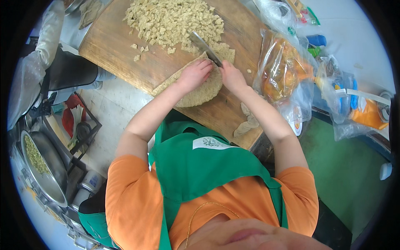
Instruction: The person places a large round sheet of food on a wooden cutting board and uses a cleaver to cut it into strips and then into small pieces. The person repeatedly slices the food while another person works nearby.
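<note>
My right hand (232,78) grips a broad-bladed kitchen knife (201,45), its blade angled up and left over the far edge of a flat, round, beige bread (200,97). My left hand (196,73) rests on top of this bread, fingers curled close to the blade. The bread lies on a large wooden cutting board (115,53), overhanging its near left edge. Beyond the knife is a heap of small cut bread pieces (175,20), with a few crumbs loose on the board. A larger flat piece (225,51) lies just behind the knife.
Right of the board sits a clear plastic bag (278,68) of orange-brown food. A crumpled cloth (247,122) lies on the board's near right corner, under my right forearm. To the left are a black chair (73,67) and a metal bowl (59,162) holding green chopped matter.
</note>
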`<state>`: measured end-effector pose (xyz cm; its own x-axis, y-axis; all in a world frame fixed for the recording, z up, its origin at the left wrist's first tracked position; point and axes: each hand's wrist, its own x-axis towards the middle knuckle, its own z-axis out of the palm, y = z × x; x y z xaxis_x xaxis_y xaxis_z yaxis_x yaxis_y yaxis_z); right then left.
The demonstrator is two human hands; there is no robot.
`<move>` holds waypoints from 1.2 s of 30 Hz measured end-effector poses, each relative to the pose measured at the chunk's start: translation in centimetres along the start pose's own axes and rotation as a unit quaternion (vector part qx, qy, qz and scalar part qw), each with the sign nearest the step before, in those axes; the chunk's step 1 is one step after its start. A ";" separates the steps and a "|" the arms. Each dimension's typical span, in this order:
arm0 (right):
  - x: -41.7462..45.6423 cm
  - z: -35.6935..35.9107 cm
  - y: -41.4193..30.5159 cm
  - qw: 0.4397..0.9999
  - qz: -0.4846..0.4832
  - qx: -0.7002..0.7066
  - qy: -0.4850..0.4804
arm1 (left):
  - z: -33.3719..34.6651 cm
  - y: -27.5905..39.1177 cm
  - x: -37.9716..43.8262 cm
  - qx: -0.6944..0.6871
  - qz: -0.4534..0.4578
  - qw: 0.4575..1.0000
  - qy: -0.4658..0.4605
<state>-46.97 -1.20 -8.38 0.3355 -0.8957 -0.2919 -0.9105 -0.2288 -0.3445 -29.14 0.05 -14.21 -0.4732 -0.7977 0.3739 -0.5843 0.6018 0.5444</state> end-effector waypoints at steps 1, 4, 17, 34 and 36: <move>-0.7 -0.7 0.3 1.000 -0.005 0.005 0.015 | -0.2 -0.2 0.0 0.008 0.005 1.000 0.011; -4.4 -5.7 -1.4 0.999 -0.002 -0.024 -0.029 | -0.6 -0.3 -0.3 0.005 -0.016 1.000 0.011; -4.4 -5.4 -2.2 0.998 -0.006 -0.031 -0.051 | -1.8 0.2 -0.7 0.008 -0.020 1.000 0.008; -6.9 -4.9 -1.7 0.994 0.022 -0.026 -0.104 | -1.3 -0.6 -1.5 0.019 -0.006 0.999 -0.027; -3.7 -0.4 -0.9 0.998 0.006 -0.035 -0.050 | -1.2 -0.5 -1.3 0.008 -0.009 0.999 -0.043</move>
<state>-47.47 2.23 -6.65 0.3428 -0.8573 -0.3840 -0.9283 -0.2467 -0.2781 -27.46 0.73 -14.03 -0.5173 -0.8026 0.2969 -0.6034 0.5881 0.5386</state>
